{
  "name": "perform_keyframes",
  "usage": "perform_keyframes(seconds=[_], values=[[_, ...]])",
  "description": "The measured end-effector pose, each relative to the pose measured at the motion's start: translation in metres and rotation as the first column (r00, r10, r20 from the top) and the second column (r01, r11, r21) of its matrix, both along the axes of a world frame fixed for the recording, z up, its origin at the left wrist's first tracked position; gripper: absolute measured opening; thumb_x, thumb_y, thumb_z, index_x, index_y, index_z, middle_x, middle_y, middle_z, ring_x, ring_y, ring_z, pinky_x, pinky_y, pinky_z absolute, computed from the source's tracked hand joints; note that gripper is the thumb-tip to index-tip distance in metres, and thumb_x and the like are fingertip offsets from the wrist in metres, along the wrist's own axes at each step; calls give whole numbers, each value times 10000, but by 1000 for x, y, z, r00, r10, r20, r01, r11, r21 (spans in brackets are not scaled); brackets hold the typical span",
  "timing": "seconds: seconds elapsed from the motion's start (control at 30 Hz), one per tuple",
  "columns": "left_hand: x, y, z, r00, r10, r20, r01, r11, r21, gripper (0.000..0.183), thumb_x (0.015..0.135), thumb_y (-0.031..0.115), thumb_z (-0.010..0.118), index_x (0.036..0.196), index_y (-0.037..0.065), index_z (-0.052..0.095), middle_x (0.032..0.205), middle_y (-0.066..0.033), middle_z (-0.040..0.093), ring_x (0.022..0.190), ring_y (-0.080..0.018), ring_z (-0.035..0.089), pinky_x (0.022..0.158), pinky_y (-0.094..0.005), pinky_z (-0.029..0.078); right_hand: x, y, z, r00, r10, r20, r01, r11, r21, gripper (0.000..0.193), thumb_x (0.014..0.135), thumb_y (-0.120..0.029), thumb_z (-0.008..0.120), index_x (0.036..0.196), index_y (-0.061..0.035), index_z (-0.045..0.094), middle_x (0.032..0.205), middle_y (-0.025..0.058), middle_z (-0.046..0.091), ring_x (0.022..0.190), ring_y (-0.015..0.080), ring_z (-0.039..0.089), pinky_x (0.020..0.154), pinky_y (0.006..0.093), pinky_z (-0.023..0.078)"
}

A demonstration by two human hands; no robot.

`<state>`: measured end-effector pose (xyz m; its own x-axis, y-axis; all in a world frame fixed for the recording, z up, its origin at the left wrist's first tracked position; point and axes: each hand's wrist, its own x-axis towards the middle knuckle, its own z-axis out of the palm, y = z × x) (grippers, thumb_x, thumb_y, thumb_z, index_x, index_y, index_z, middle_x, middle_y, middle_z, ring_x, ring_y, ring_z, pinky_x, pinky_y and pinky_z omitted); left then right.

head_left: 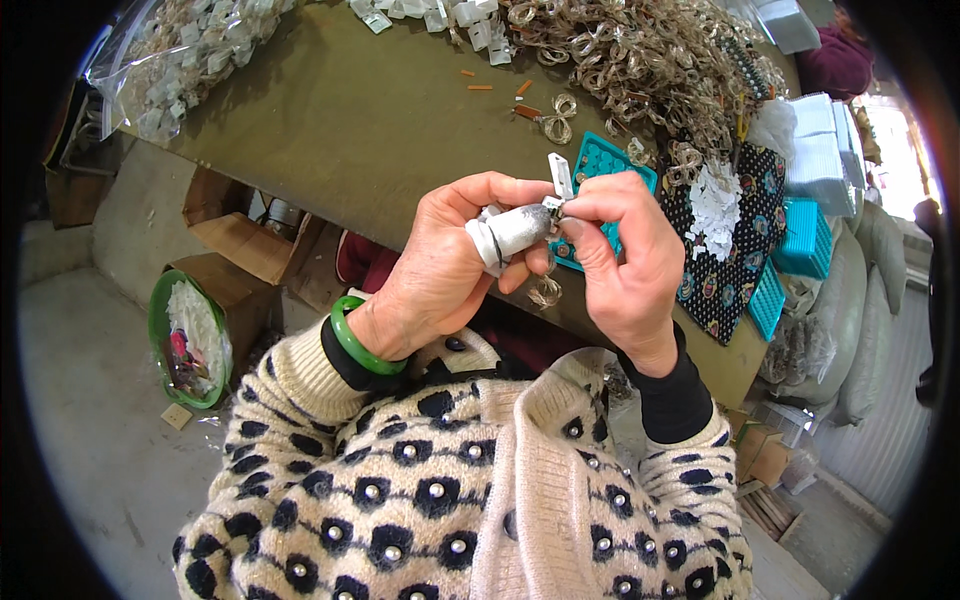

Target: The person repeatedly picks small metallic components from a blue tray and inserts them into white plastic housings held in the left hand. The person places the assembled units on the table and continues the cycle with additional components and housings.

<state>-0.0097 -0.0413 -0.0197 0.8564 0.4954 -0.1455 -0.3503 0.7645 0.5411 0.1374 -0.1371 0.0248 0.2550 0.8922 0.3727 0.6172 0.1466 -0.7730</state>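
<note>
A small white plastic case (561,177) with its flap standing up is held between my fingertips, above the table's near edge. My left hand (440,245) steadies it from the left, closed round its lower part. One left finger wears a white cover (510,236), smudged grey at the tip. From the right, my right hand (635,255) pinches at the case with thumb and forefinger. Beneath the fingers dangles a small coil of thin clear wire (544,291). The fingertips hide the inside of the case. Just behind my right hand lies a teal compartment tray (600,152).
A heap of coiled wires (640,60) covers the table's far right. White cases (440,15) lie at the far edge, beside a clear bag of them (210,50). White scraps (713,205) rest on a patterned cloth (755,220). A green basket (158,310) stands on the floor.
</note>
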Motion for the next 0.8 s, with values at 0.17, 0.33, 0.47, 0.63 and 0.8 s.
perform_keyframes(seconds=[0.17,0.33,0.47,0.63,0.8], values=[[-2,5,2,999,-35,29,29,986,164,135,967,85,586,1081,40,643,987,-127,676,709,-165,678,435,-192,441,-3,-1,5,372,-47,-927,-160,981,-113,244,884,-41,703,1068,-15,544,1075,71,590,969,136,582,882,294,483],[-3,8,2,996,-57,-67,73,961,267,117,965,80,585,1074,57,621,978,-137,674,726,-186,695,433,-192,441,-4,4,5,447,-47,-893,-150,981,-127,449,888,-58,700,1291,5,512,1145,99,617,1057,164,595,956,312,470],[4,4,1,999,-44,-23,47,994,102,129,965,124,595,1081,68,609,981,-154,677,748,-201,701,436,-190,440,2,4,4,588,-83,-804,-77,984,-158,375,915,-50,662,1268,26,562,1145,147,658,1049,182,629,948,319,488],[7,6,0,998,-56,18,55,997,55,182,958,179,614,1107,76,603,1006,-184,679,785,-219,706,450,-190,447,3,2,-2,816,-190,-547,144,982,-125,254,926,-26,649,1167,50,626,1032,158,706,939,186,682,861,282,536],[8,4,1,997,-70,40,69,998,13,209,950,191,625,1125,79,596,1002,-184,680,792,-222,707,451,-194,449,1,-2,-1,866,-179,-466,172,983,-58,201,926,20,633,1124,55,632,1008,156,708,913,161,683,831,256,541]])
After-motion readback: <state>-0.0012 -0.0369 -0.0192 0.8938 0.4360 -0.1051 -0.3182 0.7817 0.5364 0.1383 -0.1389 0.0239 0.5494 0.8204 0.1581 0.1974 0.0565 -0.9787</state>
